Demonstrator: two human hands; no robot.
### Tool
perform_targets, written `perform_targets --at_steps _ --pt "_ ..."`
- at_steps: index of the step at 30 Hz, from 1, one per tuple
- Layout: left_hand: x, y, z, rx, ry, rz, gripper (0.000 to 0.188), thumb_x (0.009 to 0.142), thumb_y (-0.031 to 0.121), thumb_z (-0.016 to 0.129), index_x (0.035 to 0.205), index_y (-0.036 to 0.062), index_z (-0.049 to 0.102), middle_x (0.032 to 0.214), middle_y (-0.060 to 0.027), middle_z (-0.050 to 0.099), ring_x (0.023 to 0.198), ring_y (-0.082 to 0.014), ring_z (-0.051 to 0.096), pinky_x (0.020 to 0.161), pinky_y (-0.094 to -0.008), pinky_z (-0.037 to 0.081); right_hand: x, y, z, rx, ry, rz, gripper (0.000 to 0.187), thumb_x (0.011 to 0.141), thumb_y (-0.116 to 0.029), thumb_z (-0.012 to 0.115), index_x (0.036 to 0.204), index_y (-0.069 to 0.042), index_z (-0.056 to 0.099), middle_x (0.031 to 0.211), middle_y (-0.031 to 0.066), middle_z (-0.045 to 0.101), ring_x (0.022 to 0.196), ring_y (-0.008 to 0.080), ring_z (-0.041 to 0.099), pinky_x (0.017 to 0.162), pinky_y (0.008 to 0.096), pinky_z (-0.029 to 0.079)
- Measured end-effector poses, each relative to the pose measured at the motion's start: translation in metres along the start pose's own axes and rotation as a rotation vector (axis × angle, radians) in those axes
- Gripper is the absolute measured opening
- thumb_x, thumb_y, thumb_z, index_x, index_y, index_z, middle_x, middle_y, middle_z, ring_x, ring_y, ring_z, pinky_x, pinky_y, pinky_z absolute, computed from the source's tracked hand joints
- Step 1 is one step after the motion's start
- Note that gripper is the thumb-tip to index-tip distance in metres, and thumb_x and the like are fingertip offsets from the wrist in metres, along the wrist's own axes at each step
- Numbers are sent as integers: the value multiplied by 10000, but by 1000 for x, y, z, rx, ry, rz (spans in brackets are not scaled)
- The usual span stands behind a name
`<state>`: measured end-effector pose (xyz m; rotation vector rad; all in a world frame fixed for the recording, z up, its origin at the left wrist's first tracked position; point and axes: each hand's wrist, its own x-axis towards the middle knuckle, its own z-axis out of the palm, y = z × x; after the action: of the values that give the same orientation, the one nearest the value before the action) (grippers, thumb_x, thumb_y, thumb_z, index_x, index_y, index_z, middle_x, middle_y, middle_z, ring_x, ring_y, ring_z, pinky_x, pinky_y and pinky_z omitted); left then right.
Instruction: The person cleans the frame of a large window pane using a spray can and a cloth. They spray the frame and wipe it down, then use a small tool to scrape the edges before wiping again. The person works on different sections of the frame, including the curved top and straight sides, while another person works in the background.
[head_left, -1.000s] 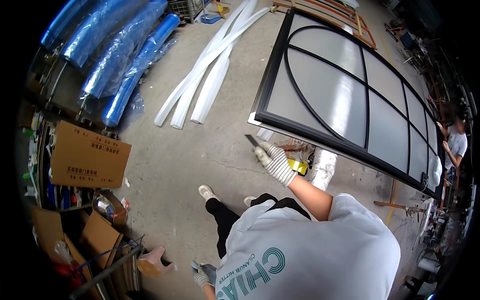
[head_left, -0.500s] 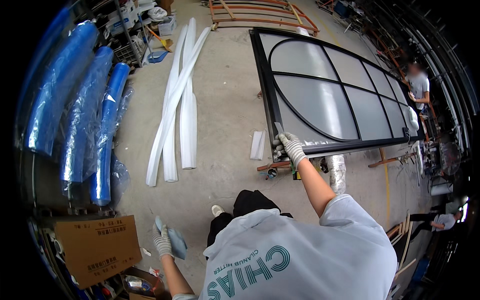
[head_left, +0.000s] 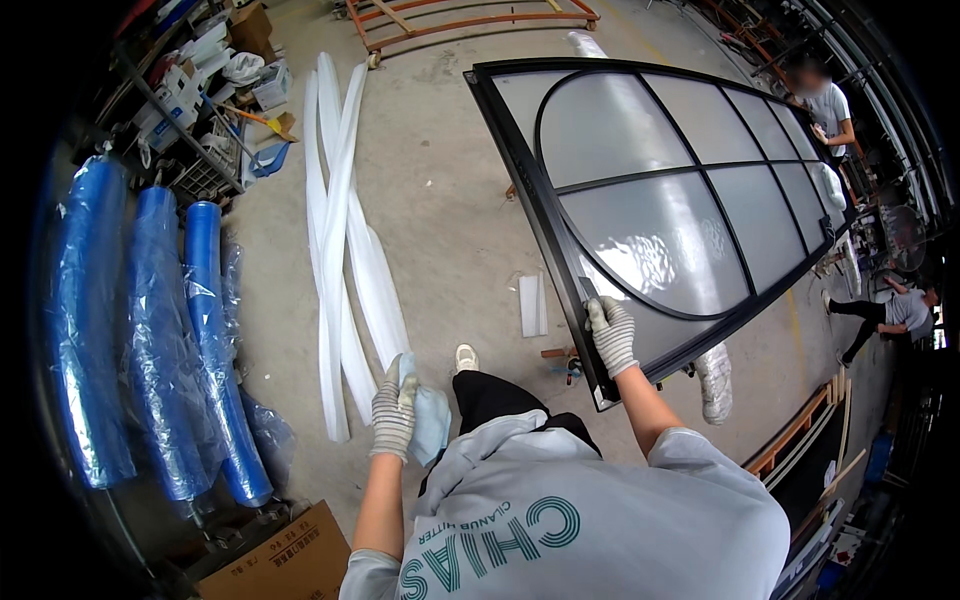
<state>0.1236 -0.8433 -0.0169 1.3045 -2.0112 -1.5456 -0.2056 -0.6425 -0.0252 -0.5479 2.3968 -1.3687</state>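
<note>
My right hand [head_left: 612, 337], in a striped glove, is closed on a small flat grey piece [head_left: 588, 287], like a scraper blade, at the near left corner of a black-framed glass door panel [head_left: 640, 215]. The panel has frosted panes, dark bars and a curved strip. My left hand [head_left: 393, 412], gloved alike, grips a light blue cloth [head_left: 430, 425] low on the left, apart from the panel. At the panel's far end stands another person [head_left: 828, 108] with a hand near its edge.
Long white foam strips [head_left: 340, 220] lie on the floor to the left. Beyond them stand blue film-wrapped rolls [head_left: 160, 330]. A cardboard box [head_left: 280, 560] is at the lower left, an orange metal rack [head_left: 470, 35] at the back. Another person [head_left: 885, 318] is at the right.
My left hand has come up and inward with the cloth. The view has shifted; my right hand stays at the panel's near corner, and the panel looks turned. The person at the right shows more fully.
</note>
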Motion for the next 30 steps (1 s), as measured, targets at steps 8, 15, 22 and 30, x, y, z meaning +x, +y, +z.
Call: perform_targets --at_steps 8,15,22,30 --pt "156 70 17 74 -97 18 560 930 330 578 1381 24 449 1161 -169 626 1017 -200 591 916 -289 441 68 -51 37 65 20 85 262 931 -262 588 889 -8 637 613 -1 548 565 68 485 547 237 415" --pt "340 163 71 261 -212 444 487 893 393 548 1321 161 528 1020 -212 650 954 -384 612 829 -419 478 103 -72 56 342 178 306 266 927 -305 605 859 -51 641 584 -22 540 484 34 422 449 203 331" --pt "495 251 112 788 -297 1015 432 927 285 482 1320 106 506 842 -179 635 793 -322 605 736 -429 476 161 -85 86 317 460 344 246 933 -287 599 847 -59 627 586 -8 561 440 40 429 409 193 329" --pt "647 294 119 940 -466 776 381 935 329 445 1210 95 566 822 -180 663 808 -339 646 745 -428 509 234 -104 134 289 767 471 222 931 -292 607 867 -82 637 571 -24 552 431 26 409 394 191 293"
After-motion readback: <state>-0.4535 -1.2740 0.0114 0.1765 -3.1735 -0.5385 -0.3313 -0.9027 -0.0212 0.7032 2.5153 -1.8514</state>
